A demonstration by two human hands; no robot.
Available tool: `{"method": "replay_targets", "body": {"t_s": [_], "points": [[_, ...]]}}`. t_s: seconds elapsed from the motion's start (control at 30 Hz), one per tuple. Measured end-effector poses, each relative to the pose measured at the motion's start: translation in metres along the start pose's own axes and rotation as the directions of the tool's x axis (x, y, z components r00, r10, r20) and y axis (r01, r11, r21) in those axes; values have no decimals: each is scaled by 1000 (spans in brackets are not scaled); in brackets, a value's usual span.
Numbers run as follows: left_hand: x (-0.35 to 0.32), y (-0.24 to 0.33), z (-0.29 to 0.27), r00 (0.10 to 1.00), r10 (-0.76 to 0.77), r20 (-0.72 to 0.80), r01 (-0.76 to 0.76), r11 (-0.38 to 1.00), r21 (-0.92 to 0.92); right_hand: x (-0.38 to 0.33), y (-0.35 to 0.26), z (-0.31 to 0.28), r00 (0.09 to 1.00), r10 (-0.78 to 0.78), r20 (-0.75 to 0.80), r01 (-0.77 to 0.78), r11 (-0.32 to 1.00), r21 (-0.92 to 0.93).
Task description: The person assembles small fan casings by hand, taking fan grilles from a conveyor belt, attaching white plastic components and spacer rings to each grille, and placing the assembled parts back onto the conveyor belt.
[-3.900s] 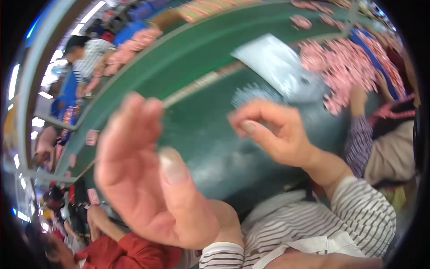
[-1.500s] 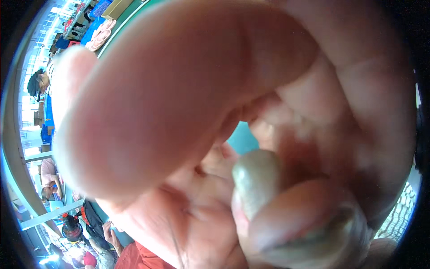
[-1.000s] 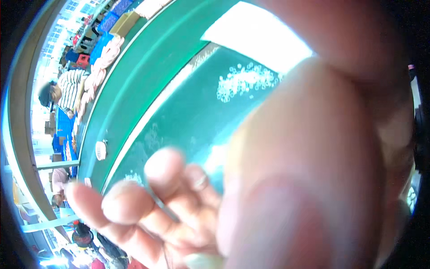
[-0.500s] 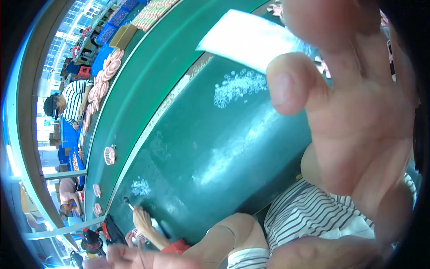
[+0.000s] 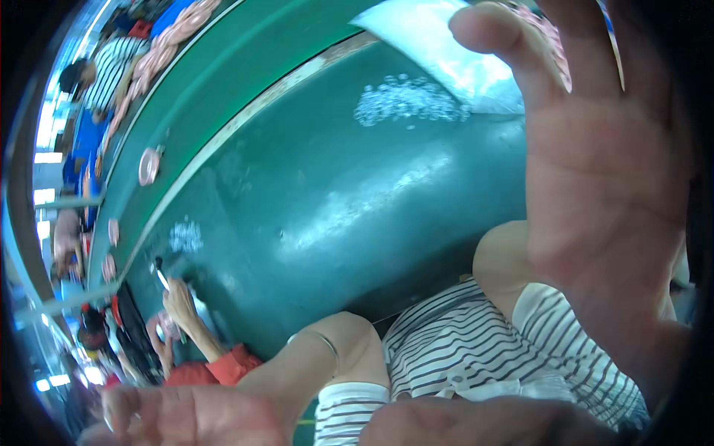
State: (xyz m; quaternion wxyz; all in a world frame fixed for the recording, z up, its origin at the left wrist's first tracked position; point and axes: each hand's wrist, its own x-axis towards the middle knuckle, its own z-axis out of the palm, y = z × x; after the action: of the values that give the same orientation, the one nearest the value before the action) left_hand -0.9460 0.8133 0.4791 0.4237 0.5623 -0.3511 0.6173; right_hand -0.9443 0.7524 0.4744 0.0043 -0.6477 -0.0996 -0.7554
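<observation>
Note left hand [image 5: 197, 416] down at the lower-left edge, against a large mid-left place in the earliest picture. Log right hand [image 5: 610, 171] large at the right edge, palm to lens, versus smaller and right of centre at first. Find green worktop [image 5: 335, 260] back in view after near-total blocking by fingers. Since the last picture, see co-worker's hand [image 5: 178, 299], black-tipped tool [image 5: 161, 275] and pink piece [image 5: 149, 166] higher and farther left.

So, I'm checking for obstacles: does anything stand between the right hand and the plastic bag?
Nothing visible does. The right hand, raised near the camera, overlaps the right side of the plastic bag in this view. The small clear pieces lie by the bag's lower edge, not between them.
</observation>
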Motion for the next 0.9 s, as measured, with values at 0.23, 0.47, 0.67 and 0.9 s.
{"method": "replay_targets", "body": {"t_s": [0.23,0.47,0.67,0.9], "points": [[-218,-106,304,960,-241,144,264,949,-173,-280,307,215,853,200,483,-469,699,540],[-306,-231,504,933,-353,73,350,835,-424,-429,540,344,589,152,794,-808,137,573],[-367,-349,650,757,-527,-386,623,760,184,-444,687,425,514,-163,842,-832,-335,443],[-492,-495,591,323,-733,-599,741,-198,641,-541,752,455,263,-247,933,-940,152,305]]}}
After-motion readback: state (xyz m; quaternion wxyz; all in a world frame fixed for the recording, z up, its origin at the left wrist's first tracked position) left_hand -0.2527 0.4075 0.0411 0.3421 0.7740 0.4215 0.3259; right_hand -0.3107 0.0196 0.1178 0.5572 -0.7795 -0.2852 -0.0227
